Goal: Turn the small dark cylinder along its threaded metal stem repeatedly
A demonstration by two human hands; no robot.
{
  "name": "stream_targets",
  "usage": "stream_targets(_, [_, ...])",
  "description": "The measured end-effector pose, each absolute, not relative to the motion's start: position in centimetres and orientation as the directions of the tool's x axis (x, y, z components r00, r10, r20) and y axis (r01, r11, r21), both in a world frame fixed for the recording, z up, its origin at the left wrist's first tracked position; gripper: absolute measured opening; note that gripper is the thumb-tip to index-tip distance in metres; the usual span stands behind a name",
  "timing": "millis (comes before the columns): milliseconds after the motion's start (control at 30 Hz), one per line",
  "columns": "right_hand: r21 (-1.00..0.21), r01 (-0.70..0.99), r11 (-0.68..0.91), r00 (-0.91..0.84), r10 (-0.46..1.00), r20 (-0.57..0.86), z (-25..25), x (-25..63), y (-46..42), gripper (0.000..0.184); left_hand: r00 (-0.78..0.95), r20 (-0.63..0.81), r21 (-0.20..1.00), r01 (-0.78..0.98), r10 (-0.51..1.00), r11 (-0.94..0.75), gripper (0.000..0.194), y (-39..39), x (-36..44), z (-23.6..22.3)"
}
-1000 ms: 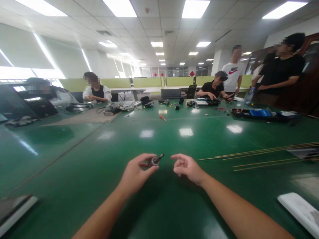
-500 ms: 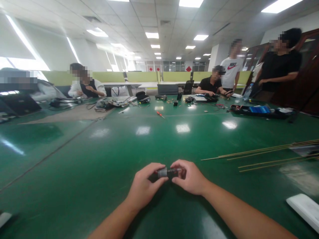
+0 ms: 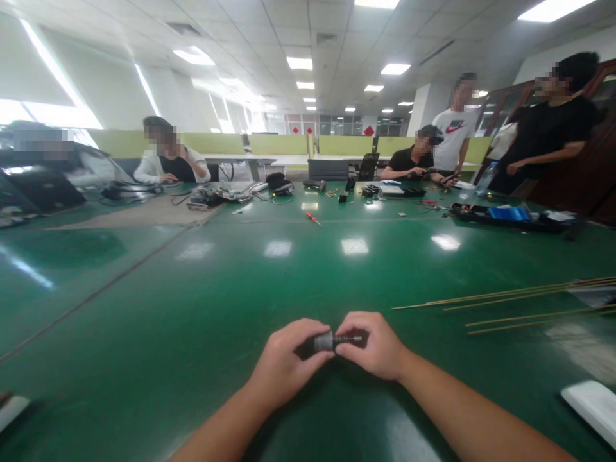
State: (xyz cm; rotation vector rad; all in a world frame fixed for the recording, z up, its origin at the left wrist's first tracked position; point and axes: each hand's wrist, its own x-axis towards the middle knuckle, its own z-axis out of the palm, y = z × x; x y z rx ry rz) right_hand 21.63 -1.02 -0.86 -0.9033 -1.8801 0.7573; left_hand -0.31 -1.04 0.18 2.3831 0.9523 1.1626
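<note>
Between thumb and fingers, my left hand grips a small grey cylinder lying sideways. A thin dark shaft with a lighter tip extends from its right end. My right hand closes its thumb and fingertips around the shaft close to the cylinder, and the tip shows inside the curl of the fingers. The cylinder's left end is hidden in my left hand. Both hands are just above the green table, near its front; the exact kind of part cannot be made out.
Long thin brass-coloured rods lie at right. A white object sits at the lower right. A red screwdriver lies farther back. Beyond are a black tray, electronic parts, and several people around the table.
My right fingers have closed in toward the cylinder, and the shaft's tip now shows. The black ribbed section seen before is mostly covered. Both hands appear slightly farther right; the view has shifted a little.
</note>
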Motion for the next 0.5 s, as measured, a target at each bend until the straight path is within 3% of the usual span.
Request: stream_targets(500, [-0.768,0.307,0.562,-0.395,0.809,0.434,-0.89,21.69,-1.14,0.007,0.501,0.533,0.547,0.411,0.682,-0.729,0.021,-1.5,-0.1,0.87])
